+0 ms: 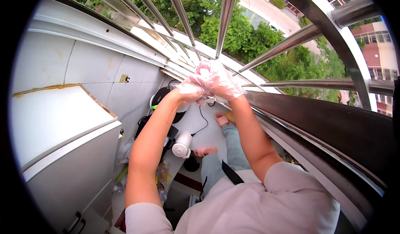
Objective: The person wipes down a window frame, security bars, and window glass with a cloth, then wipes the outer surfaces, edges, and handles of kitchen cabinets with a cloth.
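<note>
Both hands are up in front of me near the window ledge, pressed together and wrapped in thin, crinkled clear plastic that looks like disposable gloves. My left hand (192, 89) is closed, with its fingers bunched against the other hand. My right hand (221, 81) is closed too, its fingers curled at the top of the bundle. The shiny plastic blurs the fingers, and whatever lies between them is hidden. Just beyond the hands stand the metal window bars (223, 23).
At left is a white cabinet (62, 119) beside a tiled wall (89, 63). A white kettle-like container (182, 145) with a dark cord stands on the floor near my pink slippers (205, 151). Dark items and plastic bags crowd the left side. A window frame (308, 129) runs along the right.
</note>
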Action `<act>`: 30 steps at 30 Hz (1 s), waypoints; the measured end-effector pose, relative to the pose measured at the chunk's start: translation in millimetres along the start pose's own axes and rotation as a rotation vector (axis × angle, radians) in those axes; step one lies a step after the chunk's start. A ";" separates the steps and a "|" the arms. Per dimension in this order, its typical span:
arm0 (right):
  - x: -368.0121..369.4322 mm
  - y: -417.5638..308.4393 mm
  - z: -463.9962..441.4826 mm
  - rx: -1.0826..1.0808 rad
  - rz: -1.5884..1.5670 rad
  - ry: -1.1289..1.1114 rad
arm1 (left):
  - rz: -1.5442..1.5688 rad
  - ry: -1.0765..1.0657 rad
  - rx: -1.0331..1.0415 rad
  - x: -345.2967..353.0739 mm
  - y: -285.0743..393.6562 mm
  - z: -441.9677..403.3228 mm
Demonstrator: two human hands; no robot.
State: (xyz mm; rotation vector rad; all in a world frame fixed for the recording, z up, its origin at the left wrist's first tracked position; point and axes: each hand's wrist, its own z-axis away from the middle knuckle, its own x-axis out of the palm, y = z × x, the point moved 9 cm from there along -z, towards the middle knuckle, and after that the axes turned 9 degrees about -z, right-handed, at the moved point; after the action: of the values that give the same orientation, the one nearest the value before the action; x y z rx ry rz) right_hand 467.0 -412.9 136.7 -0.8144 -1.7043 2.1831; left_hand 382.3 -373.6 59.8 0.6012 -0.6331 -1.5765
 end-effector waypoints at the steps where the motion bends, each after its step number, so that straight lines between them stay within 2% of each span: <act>1: -0.4 1.8 -4.5 0.053 -0.013 0.022 | -0.159 0.071 0.019 -5.4 6.7 -0.5; 2: -0.8 4.0 -8.0 0.106 -0.026 0.044 | -0.749 0.249 0.480 -3.7 34.4 1.3; 3: -2.7 7.1 -10.8 0.144 -0.040 0.091 | -0.950 0.236 0.388 -8.4 20.2 -21.1; 5: -7.2 18.1 -20.9 0.204 -0.062 0.185 | -0.937 0.332 0.254 -20.9 12.6 -41.4; 6: -7.0 27.4 -27.5 0.252 -0.005 0.194 | -0.957 0.414 0.286 -24.2 17.3 -43.7; 7: -10.4 28.1 -33.7 0.239 0.026 0.234 | -0.852 0.500 0.169 -32.4 32.6 -28.0; 9: -14.5 33.9 -44.3 0.212 0.084 0.312 | -0.954 0.553 0.106 -36.6 52.5 -13.7; 10: -1.5 59.0 -68.6 -0.054 0.390 0.312 | -0.933 0.571 0.088 -44.3 38.3 -30.6; 11: -11.5 28.3 -57.8 0.097 0.375 0.290 | -0.963 0.608 0.043 -46.5 48.6 -22.8; 13: -8.1 37.0 -70.1 0.150 0.542 0.206 | -0.940 0.664 0.016 -54.9 43.5 -33.1; 14: -0.7 58.4 -82.8 0.025 0.676 0.222 | -0.904 0.686 -0.034 -58.4 42.7 -32.2; 18: -2.9 49.8 -83.0 0.009 0.709 0.228 | -0.942 0.720 -0.031 -57.8 50.0 -26.4; 21: 0.1 84.0 -93.9 0.077 0.699 0.275 | -0.942 0.738 -0.048 -57.5 49.6 -24.2; 22: -2.7 58.9 -85.2 -0.020 0.677 0.308 | -0.969 0.737 -0.039 -56.7 46.0 -29.7; 25: -24.4 40.2 -65.2 -0.043 0.216 0.523 | -0.773 0.850 0.082 -57.1 53.4 -16.3; 26: -29.3 41.9 -61.3 0.011 0.164 0.532 | -0.717 0.778 -0.002 -59.5 48.9 -20.5; 27: -29.4 41.8 -57.5 0.005 0.122 0.520 | -0.645 0.817 0.097 -62.9 48.1 -24.0; 29: -19.3 63.3 -52.8 -0.120 -0.284 0.567 | -0.498 0.874 0.302 -65.8 31.2 -34.3; 30: -20.2 53.4 -41.4 -0.078 -0.163 0.575 | -0.335 0.849 0.424 -61.7 26.9 -27.6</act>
State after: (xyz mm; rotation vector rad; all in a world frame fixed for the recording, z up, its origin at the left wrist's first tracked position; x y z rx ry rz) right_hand 514.2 -405.0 85.0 -1.1404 -1.4978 1.5754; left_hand 426.4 -315.6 60.1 1.6458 -0.2089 -1.3053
